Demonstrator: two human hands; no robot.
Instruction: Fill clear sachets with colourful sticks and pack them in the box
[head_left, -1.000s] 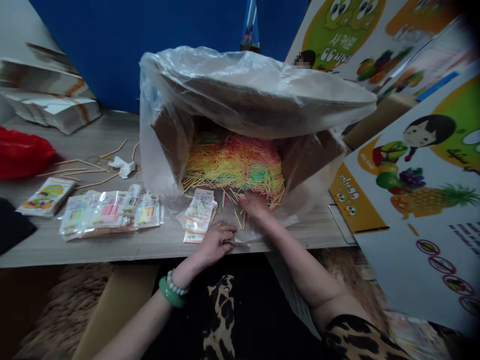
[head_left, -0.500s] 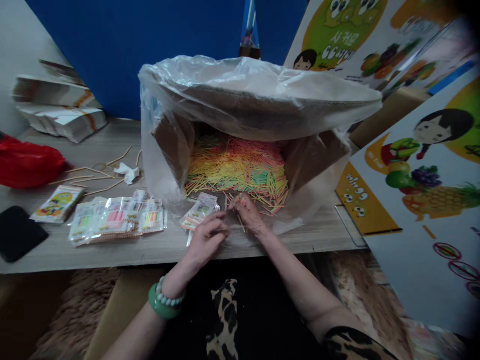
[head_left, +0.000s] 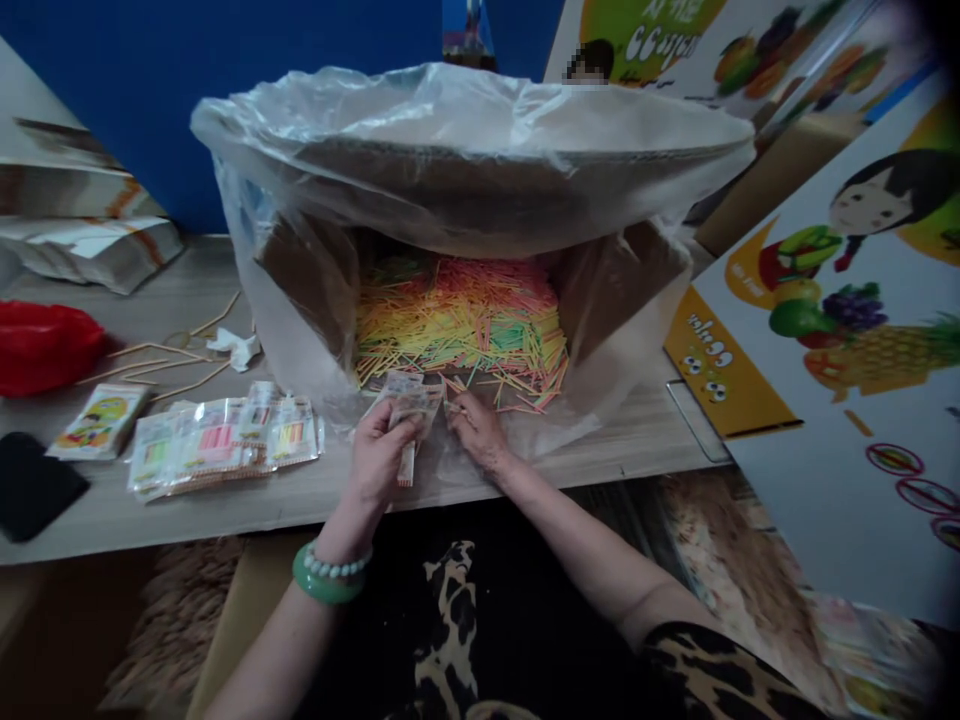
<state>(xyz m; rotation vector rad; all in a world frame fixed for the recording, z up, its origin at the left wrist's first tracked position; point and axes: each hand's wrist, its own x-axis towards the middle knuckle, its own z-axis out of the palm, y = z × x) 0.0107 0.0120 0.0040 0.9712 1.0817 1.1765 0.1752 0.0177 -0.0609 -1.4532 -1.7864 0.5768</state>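
Under left hand (head_left: 377,452), packets (head_left: 409,405) partly hidden.

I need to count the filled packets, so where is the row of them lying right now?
In the head view the row of filled packets lies flat on the wooden table, left of the left hand, between the printed card stack and the plastic-lined box.

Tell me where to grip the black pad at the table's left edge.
Take the black pad by its near edge, coming from the table's front. It lies flat with that edge near the table's rim, and nothing lies on it. Both hands are busy elsewhere.
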